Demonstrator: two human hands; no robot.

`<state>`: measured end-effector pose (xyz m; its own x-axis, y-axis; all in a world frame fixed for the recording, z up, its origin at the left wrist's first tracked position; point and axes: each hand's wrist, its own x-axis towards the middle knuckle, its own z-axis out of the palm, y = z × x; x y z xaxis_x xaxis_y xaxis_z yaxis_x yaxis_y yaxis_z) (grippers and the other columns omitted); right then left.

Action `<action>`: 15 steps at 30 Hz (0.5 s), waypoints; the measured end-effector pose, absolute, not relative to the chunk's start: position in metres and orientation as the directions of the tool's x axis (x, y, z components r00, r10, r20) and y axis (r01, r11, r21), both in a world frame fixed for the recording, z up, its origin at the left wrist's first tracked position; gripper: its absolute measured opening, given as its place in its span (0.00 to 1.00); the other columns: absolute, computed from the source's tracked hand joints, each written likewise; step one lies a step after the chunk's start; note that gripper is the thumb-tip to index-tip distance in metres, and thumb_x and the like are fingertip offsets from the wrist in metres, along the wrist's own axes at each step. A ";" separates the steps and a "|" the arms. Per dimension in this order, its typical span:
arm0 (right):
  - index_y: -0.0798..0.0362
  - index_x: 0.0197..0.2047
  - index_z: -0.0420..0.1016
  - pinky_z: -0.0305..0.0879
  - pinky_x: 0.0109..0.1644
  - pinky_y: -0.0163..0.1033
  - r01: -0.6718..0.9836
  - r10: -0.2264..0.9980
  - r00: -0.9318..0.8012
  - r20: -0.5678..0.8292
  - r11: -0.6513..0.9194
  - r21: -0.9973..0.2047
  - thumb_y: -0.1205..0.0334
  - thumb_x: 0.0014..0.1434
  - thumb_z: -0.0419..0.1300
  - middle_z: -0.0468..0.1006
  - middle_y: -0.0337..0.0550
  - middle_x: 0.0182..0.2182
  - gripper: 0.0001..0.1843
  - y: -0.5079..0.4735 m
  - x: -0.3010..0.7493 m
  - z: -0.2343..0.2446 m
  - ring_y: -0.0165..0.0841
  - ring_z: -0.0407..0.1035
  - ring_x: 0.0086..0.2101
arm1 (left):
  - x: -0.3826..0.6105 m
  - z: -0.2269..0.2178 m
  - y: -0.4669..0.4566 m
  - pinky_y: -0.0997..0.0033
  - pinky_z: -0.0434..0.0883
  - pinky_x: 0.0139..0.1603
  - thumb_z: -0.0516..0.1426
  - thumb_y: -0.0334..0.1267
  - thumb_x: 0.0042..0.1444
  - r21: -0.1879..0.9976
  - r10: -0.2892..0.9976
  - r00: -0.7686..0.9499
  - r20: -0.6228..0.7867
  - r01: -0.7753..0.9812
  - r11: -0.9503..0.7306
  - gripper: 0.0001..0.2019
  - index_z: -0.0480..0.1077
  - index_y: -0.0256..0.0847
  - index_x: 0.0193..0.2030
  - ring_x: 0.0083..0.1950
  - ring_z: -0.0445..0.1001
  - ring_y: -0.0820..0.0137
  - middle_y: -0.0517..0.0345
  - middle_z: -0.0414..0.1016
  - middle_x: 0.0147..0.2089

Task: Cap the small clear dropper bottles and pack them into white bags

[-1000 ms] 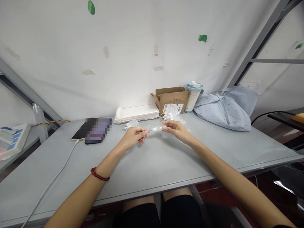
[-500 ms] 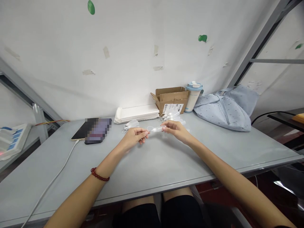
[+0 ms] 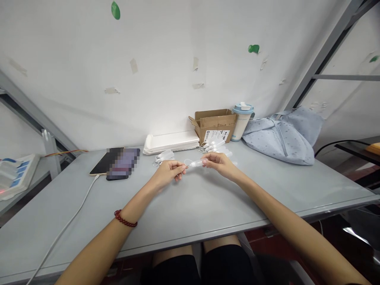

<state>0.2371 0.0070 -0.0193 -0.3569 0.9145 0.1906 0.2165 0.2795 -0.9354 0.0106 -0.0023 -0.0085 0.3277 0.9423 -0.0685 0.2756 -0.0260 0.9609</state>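
Note:
My left hand [image 3: 171, 171] pinches the thin, dark tip of a small clear plastic tube with a white neck [image 3: 196, 163]. The tube's other end is gripped between the thumb and fingers of my right hand [image 3: 219, 164]. It is held level, just above the table, and a fine pale loop curves off near the tip. Behind my left hand lies a small pile of similar clear tubes [image 3: 165, 154] with thin loops. More of these tubes with white necks [image 3: 214, 145] lie behind my right hand, which partly hides them.
A stack of white flat packs [image 3: 172, 141], an open cardboard box [image 3: 216, 126], a blue-lidded cup [image 3: 241, 123] and a pale blue cloth bag [image 3: 277, 139] line the wall. On the left are two phones [image 3: 97, 166], a white cable [image 3: 73, 217] and a power strip [image 3: 19, 174].
Both hands keep the same grip on the tube and have hardly moved. The whole view has shifted very slightly.

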 end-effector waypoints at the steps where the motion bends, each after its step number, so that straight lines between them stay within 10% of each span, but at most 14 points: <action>1: 0.55 0.36 0.73 0.63 0.38 0.38 0.226 0.914 -0.358 0.191 0.283 -0.932 0.49 0.54 0.59 0.74 0.42 0.29 0.17 0.007 0.237 -0.020 0.31 0.68 0.32 | 0.011 -0.009 -0.002 0.73 0.65 0.26 0.59 0.49 0.47 0.960 0.942 0.329 -0.067 0.279 -0.029 0.17 0.73 0.35 0.32 0.24 0.66 0.75 0.56 0.73 0.28; 15: 0.53 0.36 0.73 0.62 0.33 0.37 0.387 0.886 -0.318 0.338 0.447 -0.807 0.51 0.57 0.56 0.75 0.41 0.25 0.13 -0.003 0.225 -0.027 0.32 0.68 0.28 | 0.015 -0.011 -0.006 0.73 0.62 0.24 0.57 0.46 0.48 0.938 0.956 0.291 -0.045 0.341 -0.060 0.13 0.70 0.36 0.24 0.21 0.64 0.75 0.60 0.67 0.19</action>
